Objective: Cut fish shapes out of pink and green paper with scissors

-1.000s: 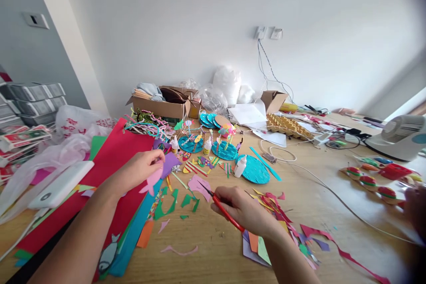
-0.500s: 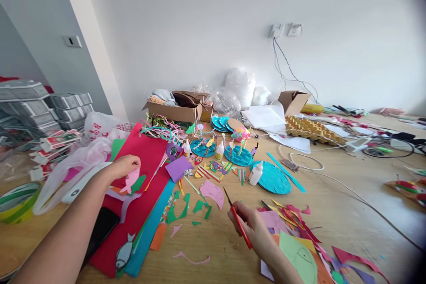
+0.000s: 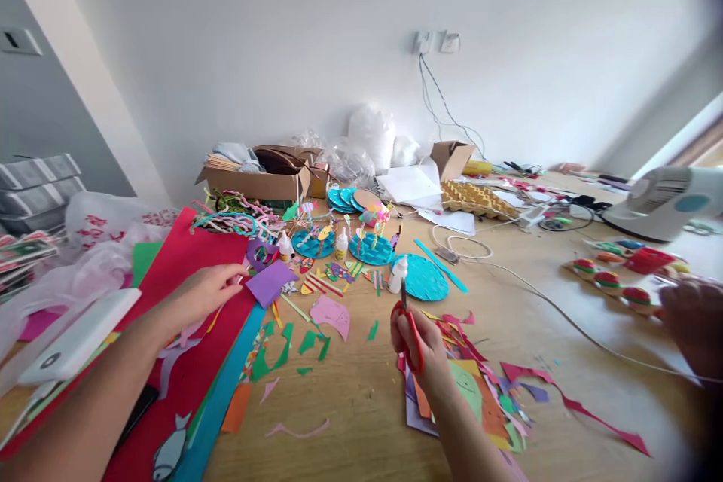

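Observation:
My right hand (image 3: 418, 339) grips a pair of scissors (image 3: 415, 343) by the red handles, the dark blades pointing away from me towards a white glue bottle (image 3: 398, 275). Over the red paper sheets (image 3: 186, 256) reaches my left hand (image 3: 218, 288), its fingers partly extended and slightly apart beside a purple paper piece (image 3: 273, 284). Whether the fingertips touch that piece is unclear. A pink paper piece with drawn lines (image 3: 330, 316) lies between my hands, near green paper scraps (image 3: 271, 354). Under my right forearm are coloured paper pieces, including a light green one (image 3: 466, 392).
Blue discs with small paper fish (image 3: 373, 250) and a plain blue disc (image 3: 426, 279) stand ahead. A cardboard box (image 3: 254, 182) is behind them. A white cable (image 3: 542, 305) crosses the right side, where another person's hand (image 3: 692, 316) is, near a white fan-like device (image 3: 660, 199).
My left hand has moved away from the pink paper fish towards the purple piece; the fish is out of sight now. The scissors have swung more upright. The view has turned right.

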{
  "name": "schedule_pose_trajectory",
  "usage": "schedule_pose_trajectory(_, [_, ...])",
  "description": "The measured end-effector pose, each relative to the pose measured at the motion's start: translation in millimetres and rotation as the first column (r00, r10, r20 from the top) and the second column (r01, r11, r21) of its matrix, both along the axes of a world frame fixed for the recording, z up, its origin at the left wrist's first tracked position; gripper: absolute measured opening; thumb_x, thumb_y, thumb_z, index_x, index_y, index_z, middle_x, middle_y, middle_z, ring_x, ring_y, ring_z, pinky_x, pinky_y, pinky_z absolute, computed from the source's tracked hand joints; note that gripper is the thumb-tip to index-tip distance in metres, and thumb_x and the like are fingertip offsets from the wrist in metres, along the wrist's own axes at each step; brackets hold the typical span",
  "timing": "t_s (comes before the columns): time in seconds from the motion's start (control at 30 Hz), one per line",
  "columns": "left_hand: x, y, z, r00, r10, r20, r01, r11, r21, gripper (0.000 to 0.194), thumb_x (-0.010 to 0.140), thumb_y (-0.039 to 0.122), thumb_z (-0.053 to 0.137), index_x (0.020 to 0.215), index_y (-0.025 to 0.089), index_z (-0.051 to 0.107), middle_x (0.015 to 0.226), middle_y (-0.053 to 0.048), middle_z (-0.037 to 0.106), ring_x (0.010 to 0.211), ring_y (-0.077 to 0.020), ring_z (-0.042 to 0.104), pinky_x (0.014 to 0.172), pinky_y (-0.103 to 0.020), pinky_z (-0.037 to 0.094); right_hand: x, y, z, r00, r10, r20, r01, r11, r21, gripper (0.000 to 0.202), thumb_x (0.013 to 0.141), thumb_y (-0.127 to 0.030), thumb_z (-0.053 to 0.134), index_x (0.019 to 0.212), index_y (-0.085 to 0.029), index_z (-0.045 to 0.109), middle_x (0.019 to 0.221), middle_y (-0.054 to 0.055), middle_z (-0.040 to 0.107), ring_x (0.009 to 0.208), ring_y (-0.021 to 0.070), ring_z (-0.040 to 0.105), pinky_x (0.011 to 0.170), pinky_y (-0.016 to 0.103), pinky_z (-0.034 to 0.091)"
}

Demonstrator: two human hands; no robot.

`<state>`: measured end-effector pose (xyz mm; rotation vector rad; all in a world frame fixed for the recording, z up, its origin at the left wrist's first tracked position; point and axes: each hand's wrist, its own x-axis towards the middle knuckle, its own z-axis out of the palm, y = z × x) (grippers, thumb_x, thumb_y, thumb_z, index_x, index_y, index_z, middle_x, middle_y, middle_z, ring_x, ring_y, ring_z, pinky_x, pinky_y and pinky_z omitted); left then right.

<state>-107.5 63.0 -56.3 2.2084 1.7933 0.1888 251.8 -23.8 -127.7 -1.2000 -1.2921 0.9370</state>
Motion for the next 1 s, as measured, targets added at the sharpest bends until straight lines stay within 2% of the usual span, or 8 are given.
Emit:
schedule_pose_trajectory(0.1, [51, -13, -5.1, 0.983, -0.18, 0.024, 0.18, 0.983, -0.022, 0.031, 0.087, 0.026, 0.046, 0.107, 0.024, 0.07, 0.106, -0.004, 0.076, 0.096, -0.0236, 0.069, 0.082, -0.029, 0.05, 10, -2, 6.5, 0.994, -0.093, -0.057, 0.095, 0.995, 0.034, 0.047, 0.083, -0.063, 0.054, 0.063, -0.022, 0.044, 0.051, -0.004, 0.044, 0.046, 0.0113, 0.038, 0.045, 0.024, 0.032])
schedule_pose_trajectory(0.23, [105, -14, -31.5, 0.935, -0.354, 0.009, 0.354, 0.935, -0.03, 0.029, 0.084, 0.01, 0.057, 0.107, 0.022, 0.07, 0.117, -0.007, 0.072, 0.111, -0.0225, 0.064, 0.095, -0.032, 0.047, 16, -4, 9.8, 0.978, -0.179, -0.106, 0.186, 0.981, 0.05, 0.046, 0.081, -0.062, 0.059, 0.062, -0.022, 0.044, 0.051, -0.004, 0.044, 0.045, 0.0111, 0.038, 0.043, 0.024, 0.033])
schedule_pose_trajectory(0.27, [114, -10, -39.2, 0.925, -0.379, -0.004, 0.379, 0.925, -0.023, 0.028, 0.086, 0.011, 0.059, 0.11, 0.022, 0.069, 0.119, -0.008, 0.071, 0.112, -0.0229, 0.063, 0.097, -0.036, 0.048, 16, -4, 9.3, 0.975, -0.193, -0.114, 0.2, 0.978, 0.053, 0.047, 0.082, -0.062, 0.058, 0.061, -0.022, 0.044, 0.051, -0.004, 0.043, 0.045, 0.0111, 0.038, 0.043, 0.024, 0.033])
schedule_pose_trajectory(0.33, [130, 0, -53.3, 0.911, -0.41, -0.04, 0.41, 0.912, -0.006, 0.027, 0.092, 0.025, 0.061, 0.118, 0.018, 0.063, 0.125, -0.009, 0.065, 0.111, -0.0253, 0.062, 0.094, -0.048, 0.051, 14, -3, 7.3, 0.971, -0.207, -0.124, 0.215, 0.975, 0.055, 0.048, 0.083, -0.062, 0.057, 0.059, -0.022, 0.042, 0.051, -0.004, 0.043, 0.046, 0.0113, 0.039, 0.043, 0.024, 0.034])
schedule_pose_trajectory(0.37, [136, 6, -59.2, 0.901, -0.429, -0.062, 0.429, 0.903, -0.01, 0.03, 0.093, 0.031, 0.06, 0.121, 0.019, 0.061, 0.127, -0.01, 0.063, 0.106, -0.0247, 0.064, 0.09, -0.047, 0.054, 13, -3, 5.9, 0.97, -0.208, -0.126, 0.216, 0.975, 0.053, 0.049, 0.083, -0.062, 0.057, 0.058, -0.022, 0.042, 0.051, -0.004, 0.043, 0.046, 0.0114, 0.039, 0.043, 0.024, 0.034])
schedule_pose_trajectory(0.57, [165, 29, -75.9, 0.826, -0.539, -0.166, 0.532, 0.842, -0.087, 0.033, 0.093, 0.031, 0.061, 0.124, 0.019, 0.059, 0.126, -0.01, 0.062, 0.104, -0.0243, 0.065, 0.086, -0.046, 0.056, 4, -1, -4.0, 0.979, -0.174, -0.111, 0.176, 0.984, 0.014, 0.046, 0.083, -0.06, 0.058, 0.062, -0.022, 0.042, 0.049, -0.005, 0.041, 0.043, 0.0101, 0.038, 0.042, 0.023, 0.032])
schedule_pose_trajectory(0.83, [183, 49, -78.9, 0.744, -0.62, -0.25, 0.57, 0.784, -0.248, 0.036, 0.091, 0.031, 0.064, 0.124, 0.018, 0.058, 0.126, -0.01, 0.062, 0.104, -0.025, 0.065, 0.085, -0.046, 0.056, -4, 2, -11.6, 0.995, -0.1, -0.01, 0.1, 0.995, -0.002, 0.044, 0.081, -0.058, 0.056, 0.06, -0.022, 0.041, 0.047, -0.005, 0.043, 0.043, 0.0101, 0.039, 0.042, 0.022, 0.03])
schedule_pose_trajectory(1.0, [183, 52, -77.9, 0.73, -0.635, -0.252, 0.582, 0.772, -0.256, 0.034, 0.092, 0.031, 0.062, 0.124, 0.019, 0.059, 0.126, -0.01, 0.062, 0.104, -0.0247, 0.065, 0.086, -0.046, 0.056, -7, 1, -10.9, 0.995, -0.076, 0.057, 0.077, 0.997, -0.016, 0.04, 0.081, -0.053, 0.054, 0.059, -0.023, 0.039, 0.047, -0.005, 0.044, 0.044, 0.0103, 0.038, 0.042, 0.021, 0.027])
